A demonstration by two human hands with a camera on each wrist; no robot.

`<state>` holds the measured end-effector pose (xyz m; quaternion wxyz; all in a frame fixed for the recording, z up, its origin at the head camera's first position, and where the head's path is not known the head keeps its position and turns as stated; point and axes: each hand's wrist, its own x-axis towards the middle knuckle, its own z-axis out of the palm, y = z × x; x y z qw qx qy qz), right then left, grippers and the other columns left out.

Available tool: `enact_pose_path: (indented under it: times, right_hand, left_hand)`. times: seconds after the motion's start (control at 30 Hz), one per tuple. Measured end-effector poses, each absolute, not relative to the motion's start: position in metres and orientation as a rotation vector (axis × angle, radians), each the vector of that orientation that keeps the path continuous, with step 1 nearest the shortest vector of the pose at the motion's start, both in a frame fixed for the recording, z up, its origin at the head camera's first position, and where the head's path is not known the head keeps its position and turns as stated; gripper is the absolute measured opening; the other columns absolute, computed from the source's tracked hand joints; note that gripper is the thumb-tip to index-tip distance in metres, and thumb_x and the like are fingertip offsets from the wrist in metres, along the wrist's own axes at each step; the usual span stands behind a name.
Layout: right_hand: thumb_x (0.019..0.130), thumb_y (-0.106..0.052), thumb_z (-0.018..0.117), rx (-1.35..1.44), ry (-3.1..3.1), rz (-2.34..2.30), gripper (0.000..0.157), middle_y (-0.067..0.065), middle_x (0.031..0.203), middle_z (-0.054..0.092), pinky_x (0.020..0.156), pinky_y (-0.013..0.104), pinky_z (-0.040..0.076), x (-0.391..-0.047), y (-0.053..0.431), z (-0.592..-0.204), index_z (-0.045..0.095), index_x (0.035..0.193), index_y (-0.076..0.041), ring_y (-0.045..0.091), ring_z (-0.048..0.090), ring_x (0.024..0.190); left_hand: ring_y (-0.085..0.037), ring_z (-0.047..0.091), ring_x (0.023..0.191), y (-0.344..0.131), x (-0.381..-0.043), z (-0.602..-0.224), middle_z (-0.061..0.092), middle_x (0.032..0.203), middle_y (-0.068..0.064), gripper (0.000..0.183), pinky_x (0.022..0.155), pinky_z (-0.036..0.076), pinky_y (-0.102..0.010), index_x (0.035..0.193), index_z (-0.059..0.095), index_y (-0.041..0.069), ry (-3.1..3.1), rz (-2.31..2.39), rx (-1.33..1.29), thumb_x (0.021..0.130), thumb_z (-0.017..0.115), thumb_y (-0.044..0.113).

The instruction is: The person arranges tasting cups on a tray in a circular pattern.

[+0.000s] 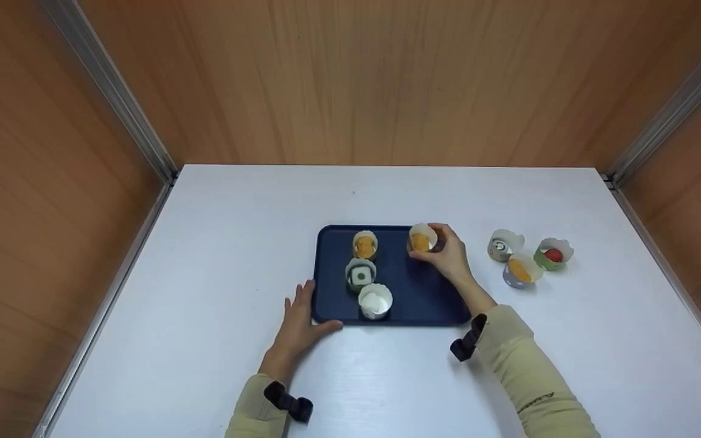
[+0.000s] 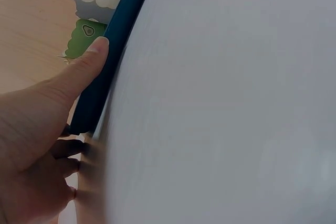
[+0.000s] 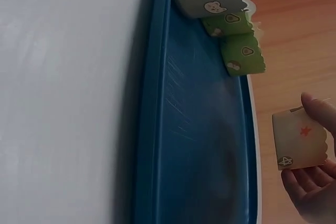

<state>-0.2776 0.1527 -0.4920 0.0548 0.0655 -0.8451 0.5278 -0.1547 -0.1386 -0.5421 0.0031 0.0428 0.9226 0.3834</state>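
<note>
My right hand [image 1: 449, 258] pinches a scalloped paper cup [image 1: 421, 237] with an orange piece inside, over the far right part of a dark blue tray [image 1: 414, 292]. In the right wrist view the held cup [image 3: 300, 139] is beige with a red star, and its base looks raised above the tray. My left hand [image 1: 300, 325] lies at the tray's near left corner, fingers along the left side and thumb touching the near rim. On the tray stand three cups in a column: one with an orange piece [image 1: 364, 246], one with a white-and-green piece [image 1: 361, 275], one with white content [image 1: 375, 302].
Right of the tray, three more cups stand close together on the white table [image 1: 235, 243]: one with a black-and-white piece [image 1: 502, 246], one with an orange piece [image 1: 521, 272], one with a red piece [image 1: 552, 254]. Wooden panels [image 1: 387, 85] enclose the back and sides.
</note>
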Motion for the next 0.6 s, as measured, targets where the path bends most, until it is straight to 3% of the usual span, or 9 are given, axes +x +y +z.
enact_pose_path:
  times: [0.27, 0.6]
  right_hand:
    - [0.059, -0.013, 0.083, 0.225, -2.579, 1.569, 0.068, 0.019, 0.108, 0.057, 0.081, 0.037, 0.043, -0.288, 0.138, -0.491, 0.049, 0.115, 0.004, 0.029, 0.053, 0.095]
    - [0.061, -0.013, 0.081, 0.231, -2.612, 1.591, 0.069, 0.019, 0.112, 0.054, 0.089, 0.038, 0.039, -0.298, 0.122, -0.494, 0.047, 0.118, 0.004, 0.029, 0.05, 0.102]
  left_hand:
    - [-0.035, 0.011, 0.131, -0.138, -0.154, -0.542, 0.024, 0.14, -0.024, 0.101, 0.106, 0.001, -0.048, 0.138, 0.02, -0.002, 2.889, 1.21, 0.125, 0.066, 0.074, 0.044]
    - [-0.035, 0.011, 0.131, -0.138, -0.155, -0.544, 0.025, 0.14, -0.022, 0.1, 0.106, 0.001, -0.048, 0.138, 0.021, -0.002, 2.911, 1.195, 0.136, 0.066, 0.074, 0.043]
